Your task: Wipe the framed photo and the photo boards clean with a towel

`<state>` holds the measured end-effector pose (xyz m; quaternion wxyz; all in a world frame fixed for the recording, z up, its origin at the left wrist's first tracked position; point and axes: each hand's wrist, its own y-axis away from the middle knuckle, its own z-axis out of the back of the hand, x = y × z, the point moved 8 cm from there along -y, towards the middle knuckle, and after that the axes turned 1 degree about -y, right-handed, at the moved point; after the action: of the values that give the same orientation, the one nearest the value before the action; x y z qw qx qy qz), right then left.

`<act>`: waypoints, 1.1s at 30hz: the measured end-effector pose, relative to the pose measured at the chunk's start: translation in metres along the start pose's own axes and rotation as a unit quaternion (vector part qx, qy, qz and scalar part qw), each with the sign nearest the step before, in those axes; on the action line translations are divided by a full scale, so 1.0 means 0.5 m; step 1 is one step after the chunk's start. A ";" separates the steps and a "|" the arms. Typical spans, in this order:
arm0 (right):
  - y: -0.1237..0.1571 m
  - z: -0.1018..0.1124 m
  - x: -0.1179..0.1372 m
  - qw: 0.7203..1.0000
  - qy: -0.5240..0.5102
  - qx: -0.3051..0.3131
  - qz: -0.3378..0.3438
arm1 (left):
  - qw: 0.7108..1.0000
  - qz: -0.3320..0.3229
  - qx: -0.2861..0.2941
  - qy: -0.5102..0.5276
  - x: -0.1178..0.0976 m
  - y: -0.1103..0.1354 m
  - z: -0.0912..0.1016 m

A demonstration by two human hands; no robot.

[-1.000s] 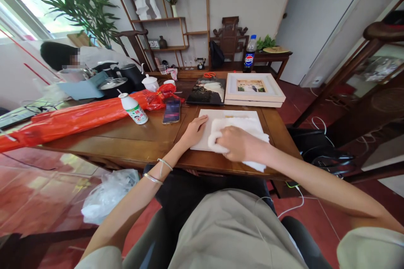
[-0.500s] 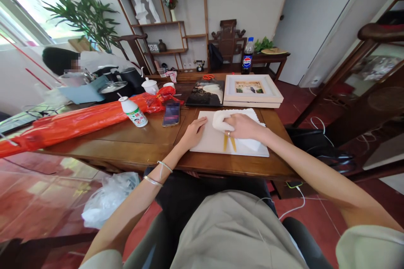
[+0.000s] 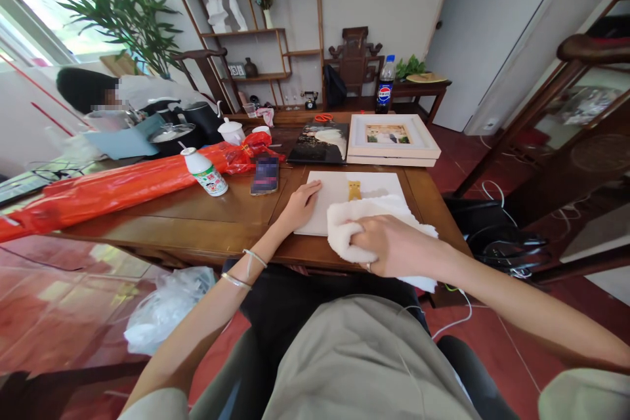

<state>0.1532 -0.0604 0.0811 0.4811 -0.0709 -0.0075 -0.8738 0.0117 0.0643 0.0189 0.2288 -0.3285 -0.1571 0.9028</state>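
Note:
A flat white board [image 3: 327,210] lies near the table's front edge, bearing a gold-coloured shape [image 3: 354,189] with two small points at its top. My left hand [image 3: 301,205] rests on the board's left edge, fingers stretched out and holding nothing. Bunched in my right hand [image 3: 388,245] is a white cloth [image 3: 347,226], which covers the board's near right part and hangs past the table edge. The lower end of the gold shape is hidden by the cloth. Whether that shape is a print or a separate piece, I cannot tell.
Behind the board are a black album-like panel [image 3: 315,144], a white picture frame [image 3: 428,141] and a Pepsi bottle [image 3: 384,85]. To the left are a phone [image 3: 264,175], a white bottle [image 3: 205,172] and a long red-wrapped bundle [image 3: 123,187]. A person [image 3: 93,88] leans at the far left.
My right hand has drawn the cloth toward me and slightly right, off the board's upper part. The gold shape's top has come into view. My left hand stays on the board.

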 end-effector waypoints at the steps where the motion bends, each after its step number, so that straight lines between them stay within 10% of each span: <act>1: -0.002 0.001 -0.015 1.000 0.003 -0.004 -0.011 | 1.000 0.000 0.000 0.001 0.000 0.000 0.000; 10: -0.053 0.016 -0.212 0.982 0.058 -0.067 -0.165 | 1.000 0.001 0.003 -0.002 -0.003 0.001 0.002; 22: 0.055 0.026 -0.039 0.997 0.019 0.046 -0.059 | 1.000 0.004 0.003 -0.004 -0.001 0.000 0.000; 33: 0.008 0.017 -0.300 0.976 0.072 -0.059 -0.199 | 1.000 0.004 0.006 -0.010 -0.001 0.000 0.001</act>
<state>0.2363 0.0640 0.0697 0.2922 -0.0334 0.0650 -0.9536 0.0117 0.0638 0.0195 0.2252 -0.3187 -0.1529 0.9079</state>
